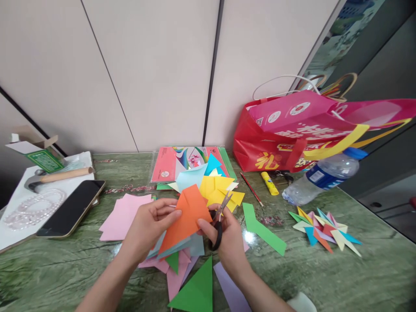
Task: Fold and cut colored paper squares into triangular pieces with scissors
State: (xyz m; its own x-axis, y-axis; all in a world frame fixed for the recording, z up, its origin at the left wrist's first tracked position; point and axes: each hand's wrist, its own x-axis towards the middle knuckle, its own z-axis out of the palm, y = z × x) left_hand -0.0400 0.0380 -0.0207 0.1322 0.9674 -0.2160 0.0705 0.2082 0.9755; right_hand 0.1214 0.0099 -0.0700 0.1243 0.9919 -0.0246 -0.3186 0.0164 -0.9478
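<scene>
Between my hands is a creased sheet of orange paper (188, 216), lifted over a pile of cut paper. My left hand (156, 221) pinches its left edge between thumb and fingers. In my right hand (225, 236) sits a pair of black-handled scissors (218, 225), blades pointing up and away, while its thumb presses the paper's right corner. Light blue paper (195, 245) shows just below the orange sheet. Under that lie pink strips (175, 277), a dark green triangle (196, 288) and a lilac piece (230, 288). Yellow pieces (214, 186) spread behind the scissors.
Pink sheets (121, 216), a phone (73, 208) and a hammer (61, 175) lie left. A paper pack (165, 164) rests by the wall. Rightward are a green strip (263, 229), pencil (251, 189), glue stick (269, 183), bottle (321, 177), red bag (260, 147) and folded paper stars (325, 227).
</scene>
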